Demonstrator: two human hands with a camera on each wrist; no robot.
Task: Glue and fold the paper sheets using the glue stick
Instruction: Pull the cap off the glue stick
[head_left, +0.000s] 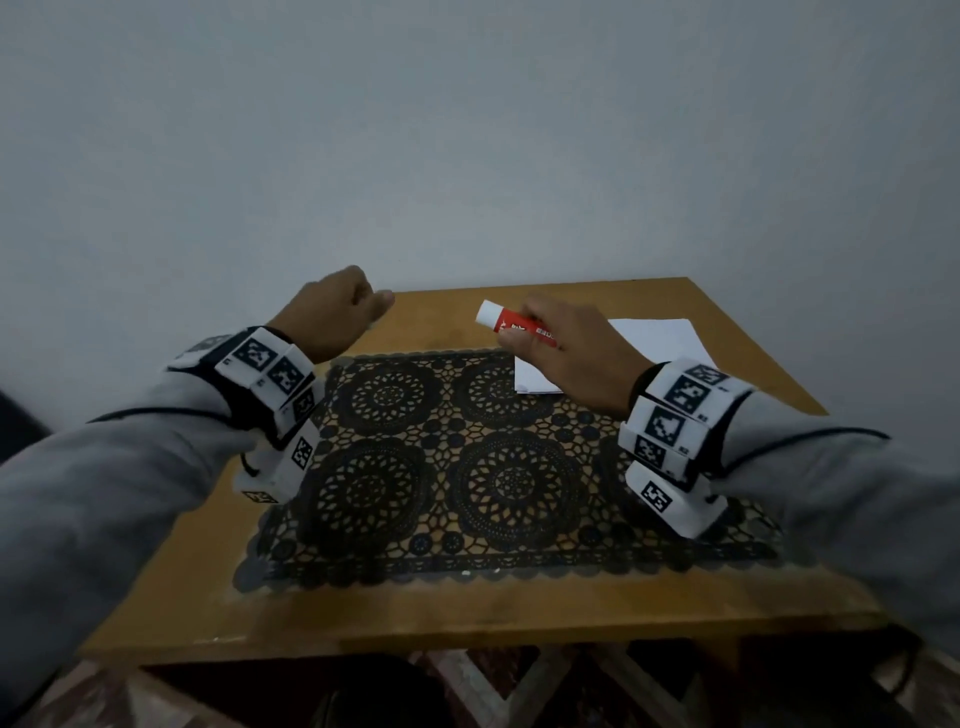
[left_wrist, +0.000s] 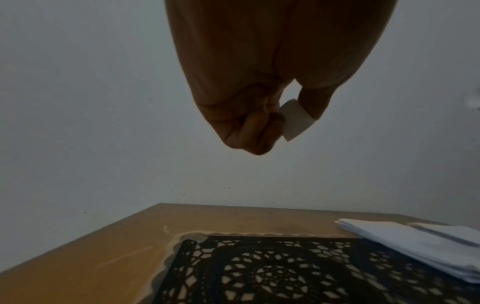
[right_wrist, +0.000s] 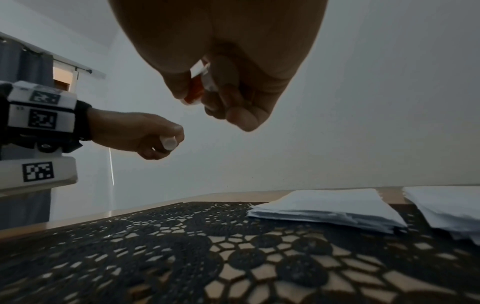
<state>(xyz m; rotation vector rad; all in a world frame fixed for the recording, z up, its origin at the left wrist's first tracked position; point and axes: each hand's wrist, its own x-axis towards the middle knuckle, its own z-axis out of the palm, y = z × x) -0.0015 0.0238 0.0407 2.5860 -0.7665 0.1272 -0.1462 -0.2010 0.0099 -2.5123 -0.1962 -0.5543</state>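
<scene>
My right hand (head_left: 563, 351) grips a red glue stick (head_left: 519, 326) above the far edge of the mat, its white end pointing left. The right wrist view shows the red tube (right_wrist: 193, 93) between thumb and curled fingers. At the far left of the table my raised left hand (head_left: 358, 306) pinches the stick's white cap (left_wrist: 296, 120) between thumb and curled fingers; the cap (right_wrist: 168, 143) also shows in the right wrist view. A stack of white paper sheets (head_left: 662, 338) lies under and behind my right hand, partly hidden by it.
A black lace placemat (head_left: 441, 467) covers the middle of the wooden table (head_left: 467, 608). A second paper stack (right_wrist: 446, 205) lies right of the first (right_wrist: 324, 207). A plain wall stands just behind the table.
</scene>
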